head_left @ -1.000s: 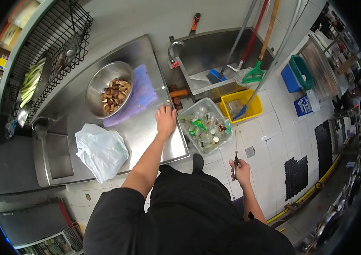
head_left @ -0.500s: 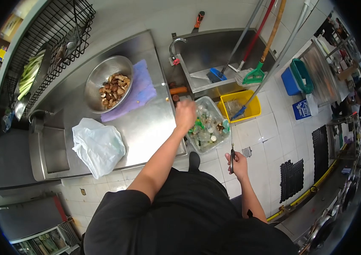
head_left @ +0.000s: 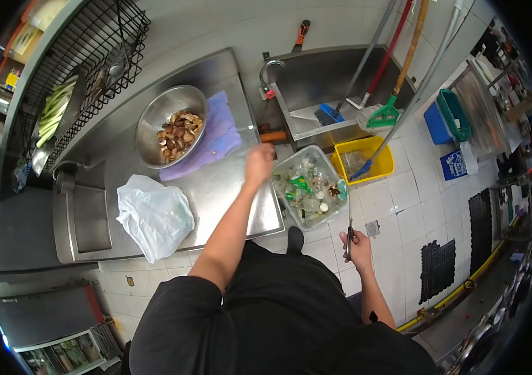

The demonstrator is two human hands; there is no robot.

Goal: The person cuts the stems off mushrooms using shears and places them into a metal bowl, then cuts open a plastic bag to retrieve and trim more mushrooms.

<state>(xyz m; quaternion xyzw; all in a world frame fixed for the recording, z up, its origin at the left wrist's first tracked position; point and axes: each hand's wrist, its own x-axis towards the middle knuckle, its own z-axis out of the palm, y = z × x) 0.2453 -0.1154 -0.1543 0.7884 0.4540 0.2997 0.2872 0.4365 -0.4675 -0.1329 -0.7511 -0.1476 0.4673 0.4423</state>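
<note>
Over the counter's right edge is my left hand (head_left: 258, 165), its fingers curled together; what it holds, if anything, is hidden. To its right, on the floor, stands a clear plastic bin (head_left: 334, 217) of mixed waste. My right hand (head_left: 359, 249) grips a slim black-handled tool (head_left: 349, 240), apparently scissors, pointing away from me below the bin's right side. A metal bowl (head_left: 147, 133) of cut brown mushrooms (head_left: 180, 133) rests tilted on a purple cloth (head_left: 221, 128). Nearer me on the counter lies a white plastic bag (head_left: 155, 215).
Beyond the bin are a yellow bucket (head_left: 383, 169) and a deep steel sink (head_left: 303, 81) with long-handled cleaning tools leaning in it. A small basin (head_left: 92, 219) is at left, under a wire rack (head_left: 84, 44). Blue containers (head_left: 436, 122) and black mats (head_left: 437, 269) are at right.
My left hand has moved left, from beside the bin's edge to over the counter's edge. My right hand still holds the black-handled tool. The whole view has shifted slightly.
</note>
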